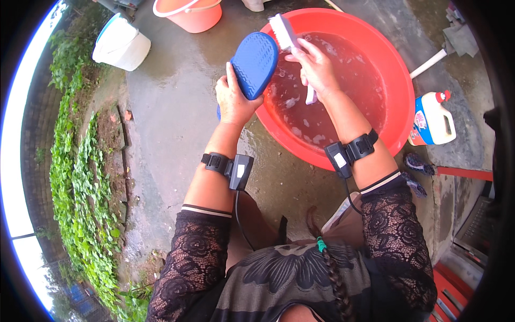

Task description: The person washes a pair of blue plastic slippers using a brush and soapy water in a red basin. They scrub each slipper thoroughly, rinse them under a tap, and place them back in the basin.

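My left hand (pixel 235 98) grips a blue slipper (pixel 254 64) by its lower end, with the patterned sole facing up, beside the left rim of a red plastic basin (pixel 396 96). A little to the right, my right hand (pixel 316 68) holds a white-handled scrubbing brush (pixel 283 32) over the basin. The brush's bristles point left towards the slipper, with a small gap between them. Cloudy, reddish-looking water with patches of foam (pixel 291 102) lies in the basin. Part of the slipper is hidden behind my left hand.
A white bucket (pixel 124 46) and a pink bucket (pixel 197 18) stand at the upper left on wet concrete. Right of the basin are a detergent jug (pixel 432 120), a white pole (pixel 428 64) and a pair of dark shoes (pixel 418 164). Green plants (pixel 86 193) grow along the left.
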